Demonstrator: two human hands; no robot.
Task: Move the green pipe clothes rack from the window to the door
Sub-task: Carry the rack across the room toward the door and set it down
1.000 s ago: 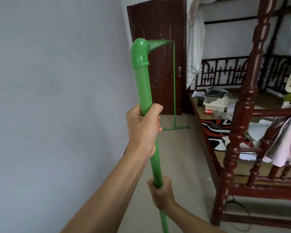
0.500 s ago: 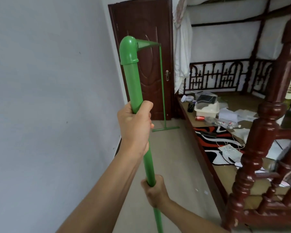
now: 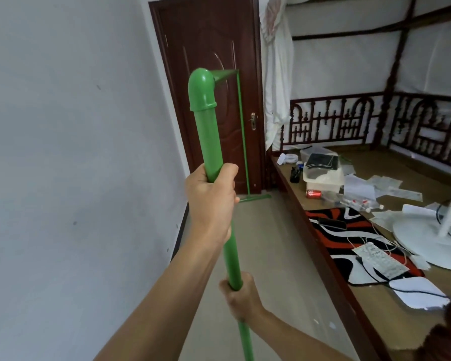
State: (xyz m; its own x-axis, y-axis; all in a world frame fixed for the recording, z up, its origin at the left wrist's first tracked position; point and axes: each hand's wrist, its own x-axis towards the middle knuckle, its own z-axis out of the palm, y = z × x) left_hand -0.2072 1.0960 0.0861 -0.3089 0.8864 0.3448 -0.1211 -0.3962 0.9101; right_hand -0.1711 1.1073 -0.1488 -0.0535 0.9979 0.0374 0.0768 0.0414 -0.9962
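The green pipe clothes rack (image 3: 209, 136) fills the middle of the view. Its near upright rises to an elbow joint, and a top bar runs away to a thin far upright whose foot rests on the floor by the door. My left hand (image 3: 211, 201) is wrapped around the near upright high up. My right hand (image 3: 241, 299) grips the same upright lower down. The dark brown door (image 3: 214, 61) stands shut straight ahead, just behind the rack's far end.
A white wall (image 3: 63, 152) runs close along my left. On the right is a dark wooden four-poster bed (image 3: 331, 259) strewn with papers, a box, a red can, cables and a white fan base (image 3: 427, 238). A bare floor strip (image 3: 266, 246) leads to the door.
I have moved forward along the wall toward the door with the rack in both hands. The near red bedpost has slipped out to the lower right edge.
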